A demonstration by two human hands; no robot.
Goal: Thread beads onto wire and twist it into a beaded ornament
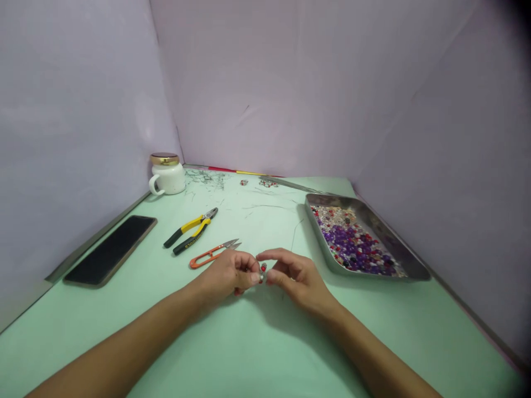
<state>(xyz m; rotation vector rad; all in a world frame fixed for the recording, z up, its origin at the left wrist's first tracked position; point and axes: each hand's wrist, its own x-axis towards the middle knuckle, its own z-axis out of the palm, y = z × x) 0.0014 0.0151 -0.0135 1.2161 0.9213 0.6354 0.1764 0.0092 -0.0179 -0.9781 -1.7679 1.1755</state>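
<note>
Small red and clear beads (263, 268) joined in a little cluster are pinched between the thumb and fingers of my left hand (234, 271). More red shows under that hand, partly hidden by the fingers. My right hand (296, 276) is close on the other side of the cluster, its index finger stretched over the top and its thumb tip beside the beads. A gap shows between those two fingertips; whether the thumb touches the beads I cannot tell. A thin wire (293, 237) rises behind my right hand. Orange thread snips (203, 260) lie just beyond my left hand.
Yellow-and-black pliers (188, 235) and a dark phone (112, 251) lie to the left. A white lidded mug (170, 179) stands behind them, near wire scraps (205, 178). Beaded pieces (269, 183) and long wires (290, 184) lie at the back. On the right is a metal tray (338, 268) of loose beads.
</note>
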